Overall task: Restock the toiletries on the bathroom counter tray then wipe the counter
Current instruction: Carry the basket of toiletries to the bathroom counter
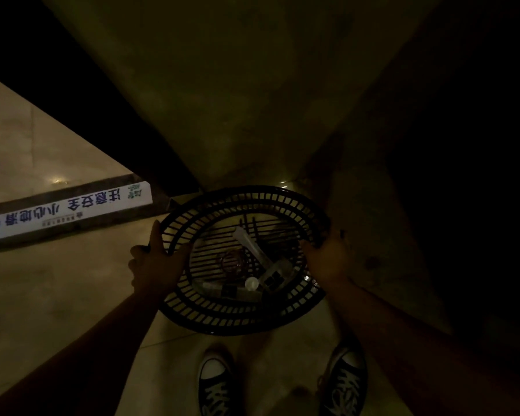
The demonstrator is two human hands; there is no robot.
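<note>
Basket (243,322): held between 2 hands, toiletries (252,265) inside.
Left hand (155,265): grasping left rim.
Right hand (327,259): grasping right rim.

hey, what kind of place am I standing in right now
Probably a bathroom doorway, though it is very dim. Clues: glossy tiled floor, a raised threshold with a printed floor warning strip, and the dark slotted basket of small toiletry bottles held by both hands.
</note>
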